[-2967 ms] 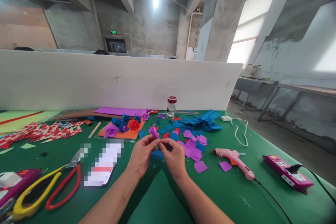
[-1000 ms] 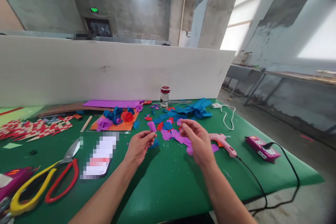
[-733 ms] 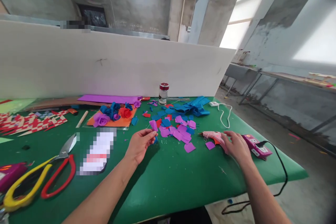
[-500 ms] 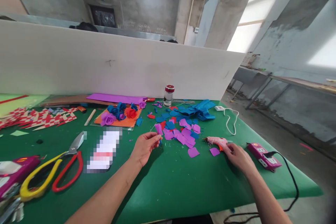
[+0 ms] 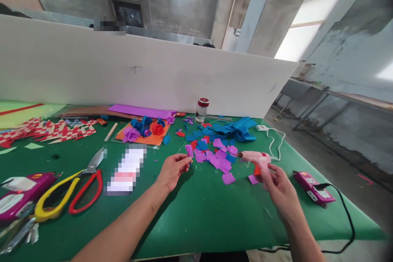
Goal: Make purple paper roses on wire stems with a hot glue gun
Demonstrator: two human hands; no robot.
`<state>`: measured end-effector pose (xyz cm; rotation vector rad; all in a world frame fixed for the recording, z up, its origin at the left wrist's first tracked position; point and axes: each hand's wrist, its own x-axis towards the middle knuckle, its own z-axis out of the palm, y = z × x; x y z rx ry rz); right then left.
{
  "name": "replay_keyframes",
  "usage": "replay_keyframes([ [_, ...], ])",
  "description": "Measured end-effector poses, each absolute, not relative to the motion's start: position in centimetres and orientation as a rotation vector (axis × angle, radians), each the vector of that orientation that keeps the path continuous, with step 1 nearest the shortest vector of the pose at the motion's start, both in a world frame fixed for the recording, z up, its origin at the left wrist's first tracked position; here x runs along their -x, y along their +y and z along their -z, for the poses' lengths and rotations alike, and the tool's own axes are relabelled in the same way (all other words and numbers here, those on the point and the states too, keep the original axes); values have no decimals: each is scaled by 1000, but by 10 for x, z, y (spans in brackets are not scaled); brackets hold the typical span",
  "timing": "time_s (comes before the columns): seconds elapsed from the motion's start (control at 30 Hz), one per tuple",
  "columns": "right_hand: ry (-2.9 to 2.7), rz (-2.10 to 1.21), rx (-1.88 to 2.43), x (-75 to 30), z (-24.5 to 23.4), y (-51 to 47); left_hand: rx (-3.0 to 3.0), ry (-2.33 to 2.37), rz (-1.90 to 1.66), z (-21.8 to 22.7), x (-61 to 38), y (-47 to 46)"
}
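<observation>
Between the fingertips of my left hand [image 5: 174, 170] a small purple paper petal [image 5: 189, 150] is pinched; a thin wire seems to run past the fingers. My right hand [image 5: 281, 184] is wrapped round the handle of a pink hot glue gun [image 5: 256, 159], which is lifted off the table with its nozzle pointing left. Loose purple petals [image 5: 221, 159] lie between the two hands, mixed with blue and red paper pieces. Behind them is a crumpled heap of blue crepe paper [image 5: 238, 129].
Finished paper flowers [image 5: 143, 127] lie on an orange sheet at left. Scissors [image 5: 87, 176] with yellow and red handles sit nearer me. A lidded glass jar [image 5: 202, 110] stands before the white partition [image 5: 172, 73]. At right is a purple power box [image 5: 313, 187] with a black cord.
My right hand has closed round the glue gun's handle and raised it from the table. My left hand keeps its pinch on the petal. The view has shifted slightly.
</observation>
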<state>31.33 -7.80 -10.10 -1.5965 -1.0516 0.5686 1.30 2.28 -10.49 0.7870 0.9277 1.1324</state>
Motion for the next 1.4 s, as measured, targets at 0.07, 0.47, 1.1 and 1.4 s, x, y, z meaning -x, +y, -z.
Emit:
replay_keyframes([
  [0.07, -1081, -786, 1486, -281, 85, -79, -798, 932, -1136, 104, -14, 22],
  [0.47, -1561, -463, 1435, -210, 76, -71, -837, 963, -1148, 102, -16, 18],
  [1.1, -1727, -297, 1458, -199, 81, -71, -888, 951, -1163, 104, -16, 18],
  [1.4, -1731, -263, 1481, -197, 82, -69, -889, 951, -1160, 104, -16, 18],
])
